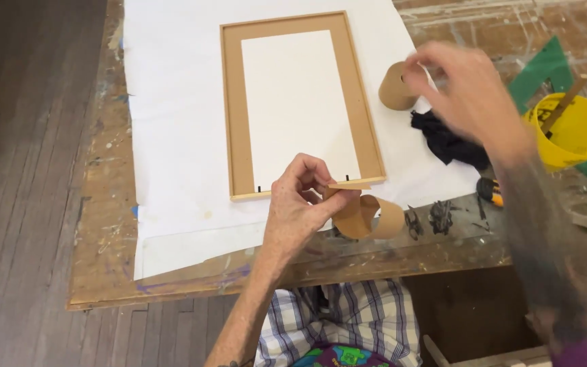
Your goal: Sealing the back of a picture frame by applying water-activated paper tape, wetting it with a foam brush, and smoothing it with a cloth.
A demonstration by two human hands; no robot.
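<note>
- Your left hand (301, 204) is pinching a curled strip of brown paper tape (365, 214) in a narrow grip beside the wooden picture frame (300, 102).
- Your right hand (467, 88) is touching the brown tape roll (397, 86) on the tabletop (103, 231); its grip state is blurred, so it cannot be determined.

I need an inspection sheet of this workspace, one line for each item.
Surface: worn, paint-stained wooden table under a white paper sheet.
Job's things: wooden picture frame lying flat; curled brown paper tape strip; brown tape roll.
Clutter: black cloth, yellow bucket, green triangle, small dark metal parts.
Hands: left hand pinches the strip; right hand, blurred, at the roll.
Cables: nothing seen.
Surroundings: dark wooden floor.
</note>
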